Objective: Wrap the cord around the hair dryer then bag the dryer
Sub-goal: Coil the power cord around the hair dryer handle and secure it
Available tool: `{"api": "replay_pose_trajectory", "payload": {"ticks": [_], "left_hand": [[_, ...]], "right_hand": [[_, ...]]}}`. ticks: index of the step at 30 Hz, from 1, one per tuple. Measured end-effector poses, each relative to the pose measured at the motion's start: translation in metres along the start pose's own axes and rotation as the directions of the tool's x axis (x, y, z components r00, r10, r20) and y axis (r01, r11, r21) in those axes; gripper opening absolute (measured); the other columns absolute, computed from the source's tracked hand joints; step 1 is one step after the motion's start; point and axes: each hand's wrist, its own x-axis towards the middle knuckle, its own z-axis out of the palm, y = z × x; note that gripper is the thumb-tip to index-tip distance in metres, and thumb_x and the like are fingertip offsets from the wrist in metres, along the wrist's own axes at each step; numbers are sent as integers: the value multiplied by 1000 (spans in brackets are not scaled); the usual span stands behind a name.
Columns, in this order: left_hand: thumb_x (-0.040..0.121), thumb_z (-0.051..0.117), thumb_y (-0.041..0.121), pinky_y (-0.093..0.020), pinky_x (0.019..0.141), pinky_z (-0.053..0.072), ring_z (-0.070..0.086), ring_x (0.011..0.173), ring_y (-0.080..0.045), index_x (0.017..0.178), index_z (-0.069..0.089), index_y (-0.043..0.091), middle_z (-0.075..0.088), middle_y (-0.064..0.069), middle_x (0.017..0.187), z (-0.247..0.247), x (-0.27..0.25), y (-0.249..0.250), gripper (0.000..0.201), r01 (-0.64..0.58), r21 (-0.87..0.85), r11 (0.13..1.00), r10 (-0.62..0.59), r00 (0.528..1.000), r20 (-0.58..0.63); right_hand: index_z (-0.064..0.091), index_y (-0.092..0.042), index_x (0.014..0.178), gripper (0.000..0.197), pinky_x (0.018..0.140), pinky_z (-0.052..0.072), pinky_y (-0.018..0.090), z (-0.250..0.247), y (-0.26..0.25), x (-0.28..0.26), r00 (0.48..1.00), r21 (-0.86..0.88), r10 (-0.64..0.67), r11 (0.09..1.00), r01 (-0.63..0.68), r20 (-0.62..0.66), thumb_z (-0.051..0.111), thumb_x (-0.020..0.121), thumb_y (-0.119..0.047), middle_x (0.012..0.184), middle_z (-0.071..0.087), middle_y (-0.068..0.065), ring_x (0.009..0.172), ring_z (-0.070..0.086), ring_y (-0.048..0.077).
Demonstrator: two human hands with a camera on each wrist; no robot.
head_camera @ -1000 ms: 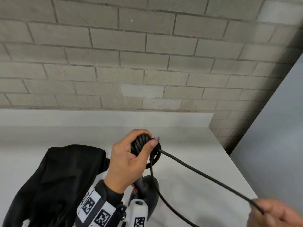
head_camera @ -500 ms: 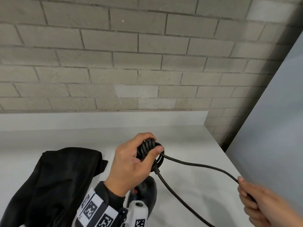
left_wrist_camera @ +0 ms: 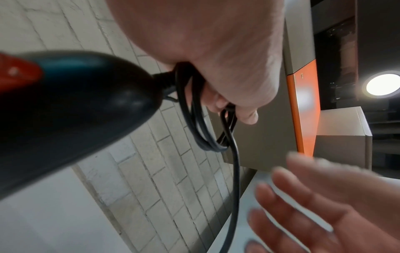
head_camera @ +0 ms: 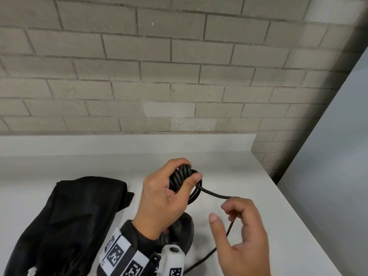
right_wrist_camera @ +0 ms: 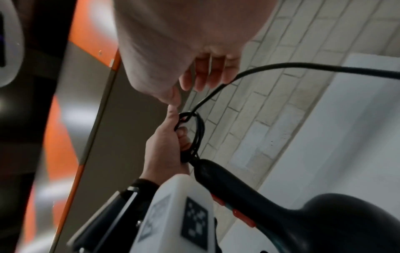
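Left hand point(head_camera: 165, 198) grips the hair dryer point(head_camera: 182, 234) handle above the surface point(head_camera: 258, 196), thumb pinning the coiled cord point(head_camera: 182, 174). Right hand point(head_camera: 242, 236) has fingers loosely curled about the free cord run; firm pinch or not, cannot tell. Black bag point(head_camera: 69, 220) lies just left. Advice: keep thumb on coils, feed slack taut, lay turns side by side.
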Motion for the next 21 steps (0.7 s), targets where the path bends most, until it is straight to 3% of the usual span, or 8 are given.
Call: {"api": "replay_pose_trajectory", "payload": {"ticks": [2,4,5,8,10,12,17,21], "left_hand": [[84,67,45,-22,57,50,61,60,-13,96,63,27,66,6,76,0,-2,2,22,10,-9,1000,-10,1000,13],[85,67,43,-17,59,50,63,63,-11,96,65,23,67,7,79,0,-4,3,23,14,-23,1000,-14,1000,19],[85,67,43,-15,60,50,64,65,-11,96,66,21,67,8,81,0,-4,3,25,15,-29,999,-14,1000,18],[85,64,49,-18,61,50,64,66,-12,95,67,18,67,7,81,-4,-3,0,33,22,-20,1000,-21,1000,11],[85,65,49,-23,61,51,63,65,-15,95,68,16,67,5,80,-8,-1,-2,35,32,-19,999,-32,999,13],[85,64,52,-22,61,51,63,65,-16,95,68,18,67,4,81,-11,0,-2,36,42,-44,998,-41,999,26],[84,58,66,-13,58,45,58,61,-11,95,62,31,64,6,77,-9,-4,4,36,27,-73,997,-17,990,138],[80,57,72,-12,58,42,53,58,-10,94,62,31,62,6,74,-8,-7,6,44,21,-109,994,1,979,202]], "right_hand": [[55,-28,110,33,88,40,13,8,-3,1,993,-62,-70,995,76,93,65,80,-36,112,56,-16,104,56,12],[50,-25,123,43,100,36,21,12,-1,8,977,-195,-136,966,168,166,61,84,-39,126,52,-12,121,47,11],[50,-25,123,40,100,37,25,12,2,11,967,-254,-157,945,207,203,59,87,-40,125,52,-11,121,46,12],[55,-33,104,14,76,48,25,3,5,27,946,-258,-143,941,221,290,51,94,-41,98,56,-21,90,56,0],[61,-29,97,14,63,47,19,-10,1,37,923,-226,-193,934,276,332,52,95,-40,85,55,-18,74,53,-2],[65,-22,96,18,62,42,13,-24,-11,50,881,-209,-273,904,372,385,53,96,-36,82,54,-16,71,48,-3],[62,-19,93,17,62,39,21,-40,-34,80,762,-158,-399,827,539,510,49,99,-28,80,49,-10,70,45,6],[66,-12,88,17,64,37,13,-37,-40,89,781,-5,-415,882,471,468,55,96,-21,77,53,-8,70,47,4]]}}
